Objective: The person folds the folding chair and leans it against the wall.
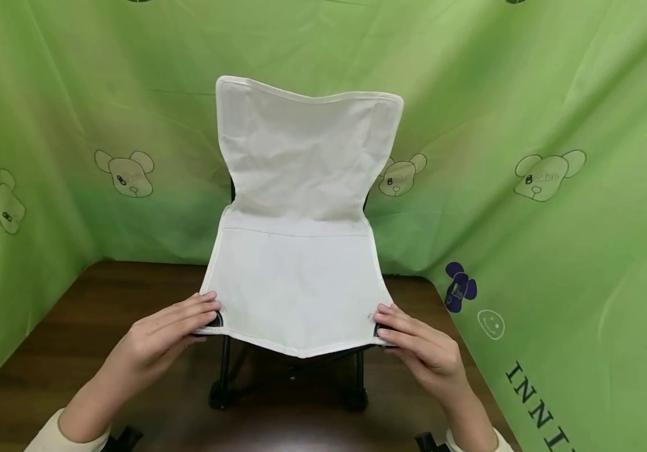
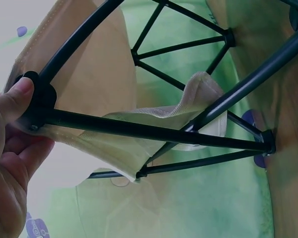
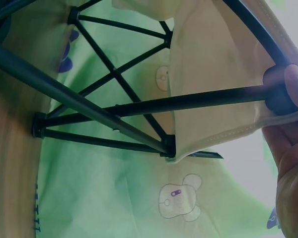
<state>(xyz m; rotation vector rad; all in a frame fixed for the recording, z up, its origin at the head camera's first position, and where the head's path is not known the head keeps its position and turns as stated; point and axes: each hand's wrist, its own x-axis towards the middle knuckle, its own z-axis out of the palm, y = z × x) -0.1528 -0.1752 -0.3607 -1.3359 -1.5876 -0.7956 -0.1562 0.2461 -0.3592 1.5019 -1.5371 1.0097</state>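
A small folding chair (image 1: 301,282) with white fabric and black tube legs stands upright on the wooden table, its seat facing me. My left hand (image 1: 156,339) grips the seat's front left corner, fingers over the fabric. In the left wrist view, the thumb presses the black corner joint (image 2: 42,96) from below. At the front right corner, my right hand (image 1: 428,351) holds the seat the same way, its thumb against another black joint (image 3: 278,89). The white backrest (image 1: 312,150) rises behind the seat, its top edge dipping in the middle.
Brown wooden table (image 1: 148,282) lies under the chair. Green cloth (image 1: 527,113) printed with bear heads hangs close behind and on both sides. Crossed black tubes (image 3: 114,74) form the frame under the seat.
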